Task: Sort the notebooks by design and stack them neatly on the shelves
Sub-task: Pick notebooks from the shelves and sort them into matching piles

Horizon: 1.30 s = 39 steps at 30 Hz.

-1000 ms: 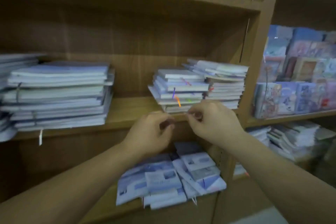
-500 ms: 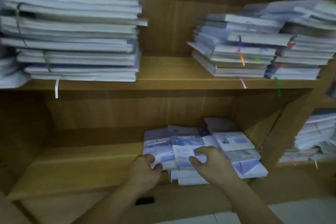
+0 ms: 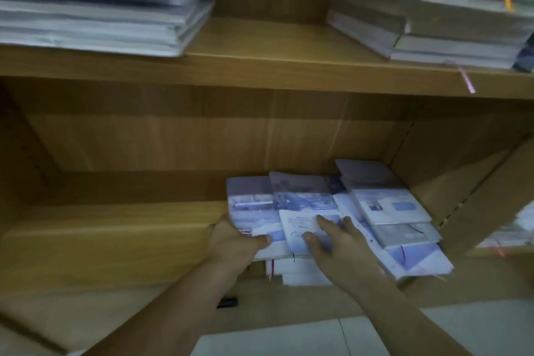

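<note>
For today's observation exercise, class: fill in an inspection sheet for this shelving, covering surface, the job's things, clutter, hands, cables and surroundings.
Surface: wooden lower shelf; the pile lies on its right side.
Job's things: notebook pile, fanned and overlapping, not squared.
Clutter: small dark object on the board below; cannot tell what it is.
Hands: left hand grips the pile's left edge, thumb on top; right hand lies on a top notebook, fingers straight.
Cables: nothing seen.
Surroundings: upper shelf carries taller stacks; pale floor.
</note>
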Each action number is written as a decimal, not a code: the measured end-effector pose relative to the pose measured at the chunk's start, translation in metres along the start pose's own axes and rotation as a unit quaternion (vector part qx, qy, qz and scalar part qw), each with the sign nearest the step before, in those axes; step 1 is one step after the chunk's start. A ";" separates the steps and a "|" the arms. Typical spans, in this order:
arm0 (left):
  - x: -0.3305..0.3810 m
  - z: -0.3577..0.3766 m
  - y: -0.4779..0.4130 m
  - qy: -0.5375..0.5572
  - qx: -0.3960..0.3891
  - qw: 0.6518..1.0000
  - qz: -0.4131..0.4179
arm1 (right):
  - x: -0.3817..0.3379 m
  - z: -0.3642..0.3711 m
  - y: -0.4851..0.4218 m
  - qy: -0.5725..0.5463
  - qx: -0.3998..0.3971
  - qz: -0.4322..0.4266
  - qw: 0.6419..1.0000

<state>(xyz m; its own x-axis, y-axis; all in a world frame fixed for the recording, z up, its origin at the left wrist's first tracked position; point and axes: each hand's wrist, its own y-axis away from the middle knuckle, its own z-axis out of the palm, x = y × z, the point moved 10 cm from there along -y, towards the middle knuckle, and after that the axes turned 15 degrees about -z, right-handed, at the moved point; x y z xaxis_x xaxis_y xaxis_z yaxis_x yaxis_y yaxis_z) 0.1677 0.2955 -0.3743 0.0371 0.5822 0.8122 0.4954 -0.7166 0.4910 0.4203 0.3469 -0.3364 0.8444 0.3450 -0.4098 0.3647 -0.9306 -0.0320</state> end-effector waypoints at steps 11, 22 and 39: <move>0.015 0.018 0.015 -0.003 -0.064 0.997 0.034 | -0.020 -0.007 -0.004 -0.046 0.026 -0.027 0.998; 0.011 0.017 0.020 0.002 -0.045 0.998 0.044 | 0.002 -0.008 0.008 -0.161 0.007 -0.023 0.987; -0.013 -0.036 0.020 -0.026 -0.031 0.999 -0.005 | -0.035 0.007 0.010 -0.044 -0.060 0.014 0.997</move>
<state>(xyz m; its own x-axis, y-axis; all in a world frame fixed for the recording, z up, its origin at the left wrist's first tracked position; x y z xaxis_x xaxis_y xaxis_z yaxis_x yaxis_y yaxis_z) 0.1457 0.2593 -0.3634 0.0785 0.6078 0.7902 0.4416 -0.7319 0.5190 0.3920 0.3251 -0.3288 0.8190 0.3011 -0.4884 0.3896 -0.9167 0.0883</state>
